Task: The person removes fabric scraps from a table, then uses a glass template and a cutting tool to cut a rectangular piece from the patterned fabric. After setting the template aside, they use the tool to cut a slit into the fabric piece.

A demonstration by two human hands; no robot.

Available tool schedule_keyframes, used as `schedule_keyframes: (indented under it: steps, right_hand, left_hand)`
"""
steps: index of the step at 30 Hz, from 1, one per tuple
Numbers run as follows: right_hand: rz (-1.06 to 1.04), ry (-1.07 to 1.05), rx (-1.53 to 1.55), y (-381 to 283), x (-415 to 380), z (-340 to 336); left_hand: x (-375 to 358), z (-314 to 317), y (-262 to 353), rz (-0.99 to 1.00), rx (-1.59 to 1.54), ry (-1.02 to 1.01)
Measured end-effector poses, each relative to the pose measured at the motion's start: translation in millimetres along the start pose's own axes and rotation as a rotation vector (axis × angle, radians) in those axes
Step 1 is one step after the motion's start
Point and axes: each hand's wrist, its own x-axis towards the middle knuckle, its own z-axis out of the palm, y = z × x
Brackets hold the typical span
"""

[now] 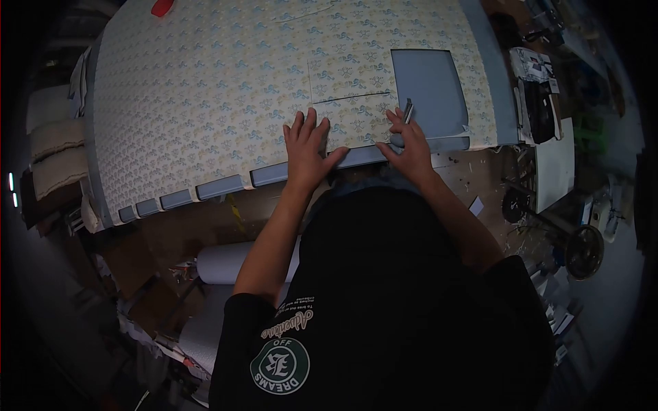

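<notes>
My left hand (307,148) lies on the pale sheet with a blue and yellow pattern (226,96), close to the table's near edge, fingers spread and holding nothing. To its right, my right hand (411,147) is closed on what looks like a utility knife (408,109). The knife's silvery end sticks up past the fingers, and most of it is hidden in the hand. Just behind the hands, cut lines show in the sheet. Beyond my right hand, a rectangular opening in the sheet bares the blue-grey tabletop (428,85).
A red object (162,7) rests on the sheet at the far left. Along the near edge, the sheet has several rectangular notches. White rolls (226,264) lie below the table. Folded cushions (58,154) are stacked at the left, and a round-based stand (585,252) is at the right.
</notes>
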Motion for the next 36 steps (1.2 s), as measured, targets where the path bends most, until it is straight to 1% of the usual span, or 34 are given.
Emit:
schedule_keyframes:
  steps: [18,20,26,28,29,31,32,34,35,36]
  right_hand:
    - [0.009,-0.003,-0.007,1.4,-0.6,0.3]
    - [0.014,-0.007,-0.015,0.5,-0.9,-0.4]
    - [0.017,0.004,0.011,1.1,-2.1,0.1]
    - [0.087,0.097,0.252,-3.0,-2.1,-0.5]
    - [0.083,0.093,0.253,-4.1,-2.0,-2.5]
    - [0.174,0.227,0.344,-14.0,3.9,-16.4]
    - [0.17,0.222,0.347,-15.8,5.3,-26.3]
    - [0.505,0.035,0.207,-14.5,6.4,-51.1]
    - [0.503,0.032,0.208,-15.3,8.7,-60.0]
    - [0.369,0.071,0.175,-16.2,11.8,-67.9]
  left_hand:
    - [0.3,-2.1,2.6,-0.024,-0.013,-0.033]
    - [0.1,0.5,0.6,-0.002,0.003,-0.001]
    - [0.8,-2.0,2.3,-0.001,0.01,-0.009]
    - [2.1,-4.2,3.5,0.004,0.02,-0.02]
    - [2.3,-5.4,3.9,0.007,0.029,-0.032]
    - [3.5,-9.1,5.9,0.004,0.037,-0.047]
    - [4.0,-11.6,7.1,0.004,0.045,-0.066]
    - [6.1,-18.0,12.9,0.002,0.077,-0.058]
    - [7.5,-21.4,16.5,0.004,0.105,-0.054]
    - [10.9,-25.6,19.9,0.002,0.108,-0.052]
